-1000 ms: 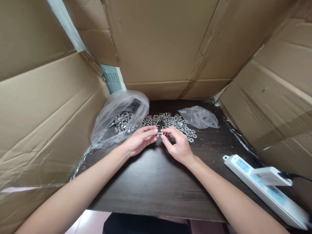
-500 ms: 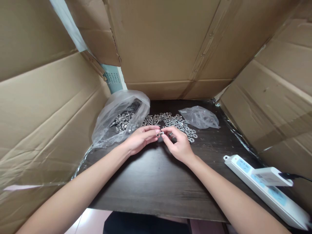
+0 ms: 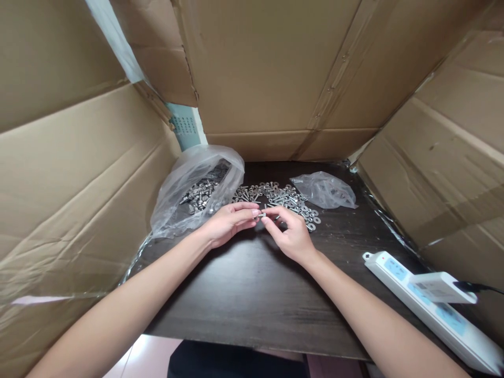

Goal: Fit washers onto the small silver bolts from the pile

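Over the middle of the dark table, my left hand [image 3: 232, 223] and my right hand [image 3: 289, 231] meet fingertip to fingertip. Between them is a small silver bolt [image 3: 260, 215], pinched from both sides. Fingers cover most of it, and whether a nut or washer sits on it I cannot tell. Just behind my hands lies a loose pile of bolts, nuts and washers [image 3: 285, 197]. Left of the pile, an open clear plastic bag [image 3: 169, 205] holds many more metal fasteners [image 3: 200, 195], close to my left hand.
A second, crumpled clear bag [image 3: 325, 190] lies behind and right of the pile. On the right, a white power strip [image 3: 417, 302] carries a plugged-in white adapter [image 3: 443, 287] with a black cable. Cardboard walls [image 3: 275, 68] surround the dark table [image 3: 244, 294] on three sides.
Both hands keep their pinch on the bolt, with only slight finger movement. The whole view has shifted a little; the pile and bags look the same.
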